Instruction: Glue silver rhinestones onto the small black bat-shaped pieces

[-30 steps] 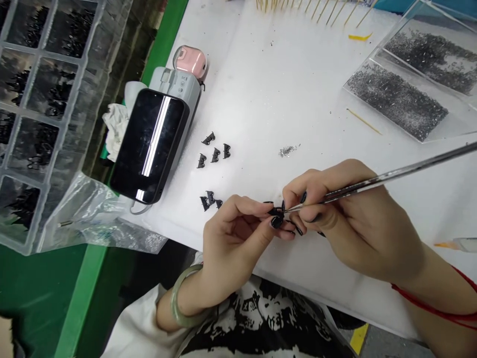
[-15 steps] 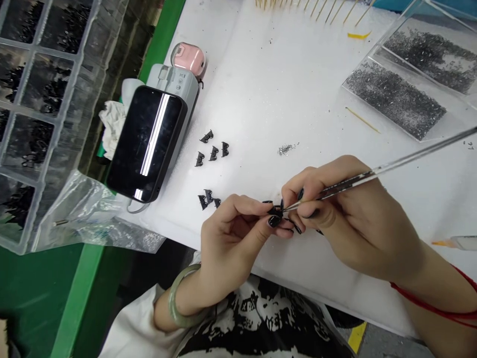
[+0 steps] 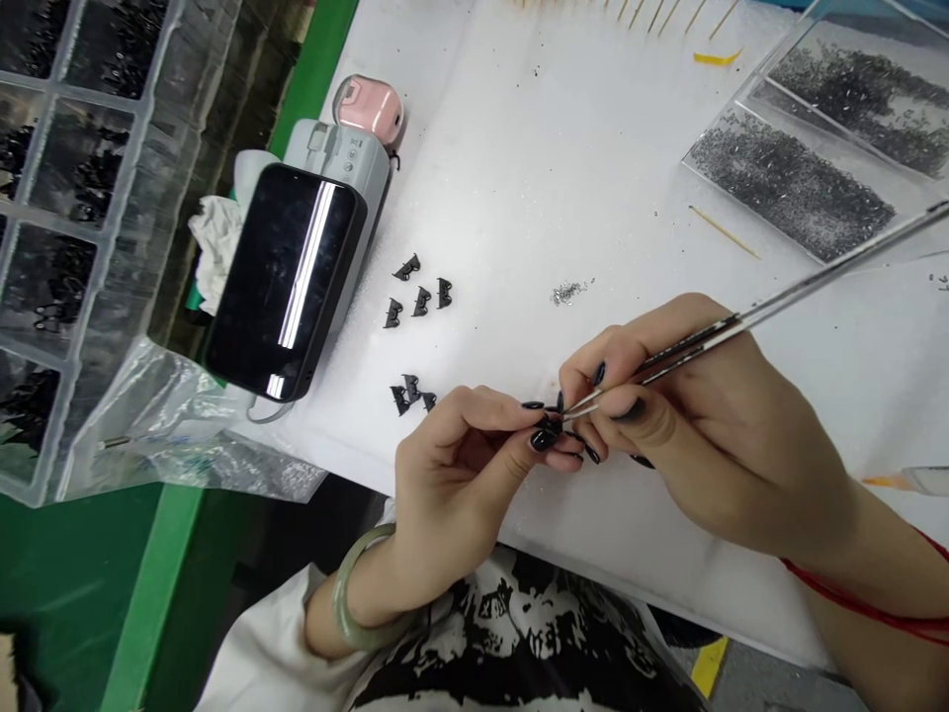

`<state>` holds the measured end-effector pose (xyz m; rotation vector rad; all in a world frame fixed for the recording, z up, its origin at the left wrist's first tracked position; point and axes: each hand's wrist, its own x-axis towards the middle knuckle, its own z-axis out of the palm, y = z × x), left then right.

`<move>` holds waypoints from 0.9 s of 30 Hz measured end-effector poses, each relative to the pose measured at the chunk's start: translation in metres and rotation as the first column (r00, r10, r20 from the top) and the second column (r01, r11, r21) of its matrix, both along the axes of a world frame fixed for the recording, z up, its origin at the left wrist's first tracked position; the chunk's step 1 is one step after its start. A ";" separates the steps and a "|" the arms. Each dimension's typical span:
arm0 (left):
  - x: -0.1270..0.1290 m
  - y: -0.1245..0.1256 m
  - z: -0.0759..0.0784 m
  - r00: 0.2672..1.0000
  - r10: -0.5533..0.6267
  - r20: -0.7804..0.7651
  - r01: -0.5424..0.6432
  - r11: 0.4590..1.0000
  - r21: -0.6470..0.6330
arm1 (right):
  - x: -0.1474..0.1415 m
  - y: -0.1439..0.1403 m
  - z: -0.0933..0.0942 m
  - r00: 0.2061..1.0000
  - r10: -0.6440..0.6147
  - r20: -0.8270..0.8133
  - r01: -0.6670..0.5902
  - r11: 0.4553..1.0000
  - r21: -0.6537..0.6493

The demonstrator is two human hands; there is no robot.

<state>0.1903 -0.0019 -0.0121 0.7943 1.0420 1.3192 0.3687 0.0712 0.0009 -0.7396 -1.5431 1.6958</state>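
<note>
Fingers of your left hand (image 3: 460,465) pinch a small black piece (image 3: 549,423) near the table's near edge; your right hand (image 3: 689,425) grips a thin tool (image 3: 778,297), now angled steeper than before.

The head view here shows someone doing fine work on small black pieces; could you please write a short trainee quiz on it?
1. True or false: the right hand holds a long thin tool.
2. What does the left hand pinch?
3. Which lies left of the loose black pieces: A phone, B trays of dark grains?

Key: 1 true; 2 a small black piece; 3 A.
</note>
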 end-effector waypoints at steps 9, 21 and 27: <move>-0.001 0.000 0.000 1.000 -0.012 -0.022 0.012 1.000 0.020 | 0.000 -0.002 0.004 0.999 -0.032 0.011 0.032 0.997 -0.064; -0.001 0.002 0.003 0.998 -0.025 0.060 0.028 0.999 -0.047 | -0.007 0.000 0.009 0.983 -0.181 0.015 0.181 0.971 -0.156; 0.000 0.004 0.005 0.994 -0.005 0.105 0.017 0.994 -0.108 | -0.008 -0.003 0.006 0.973 -0.230 0.018 0.230 0.971 -0.059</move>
